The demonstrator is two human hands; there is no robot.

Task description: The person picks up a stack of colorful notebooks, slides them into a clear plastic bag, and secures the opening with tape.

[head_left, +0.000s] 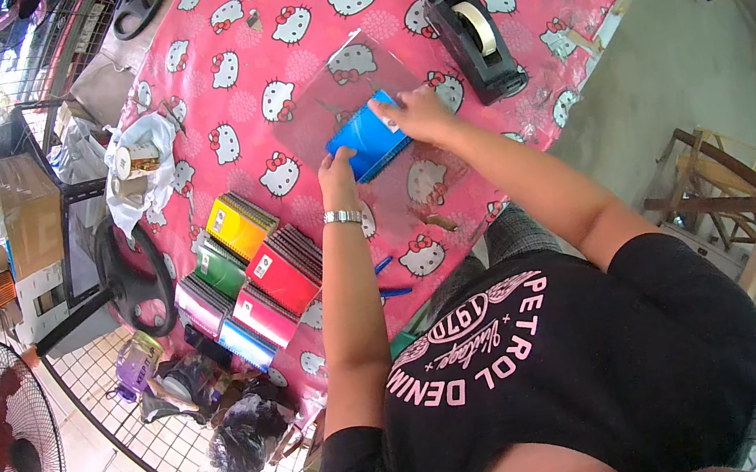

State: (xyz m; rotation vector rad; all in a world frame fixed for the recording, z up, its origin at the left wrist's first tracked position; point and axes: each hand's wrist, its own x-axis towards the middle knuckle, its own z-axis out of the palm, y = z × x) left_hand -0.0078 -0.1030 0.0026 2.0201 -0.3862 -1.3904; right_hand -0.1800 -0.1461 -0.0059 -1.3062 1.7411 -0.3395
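Note:
A small blue spiral notebook (368, 143) lies between my two hands, over a clear plastic sheet or bag (299, 119) on the pink patterned tablecloth (213, 84). My left hand (337, 173), below a silver wristwatch, grips the notebook's left end with the thumb on its cover. At the opposite end my right hand (418, 116) holds the upper right corner. Most of the fingers beneath the notebook are hidden. Left of my left forearm stand stacks of spiral notebooks: yellow (241, 225), green (222, 269), red (285, 271), pink (264, 317) and light blue (247, 343).
A black tape dispenser (478, 44) with a roll stands beyond my right hand. Blue-handled scissors (389, 277) lie near the table's front edge. A white plastic bag (142, 170) holds a can at the left. A standing fan (12, 437) and cardboard boxes (29, 209) are farther left.

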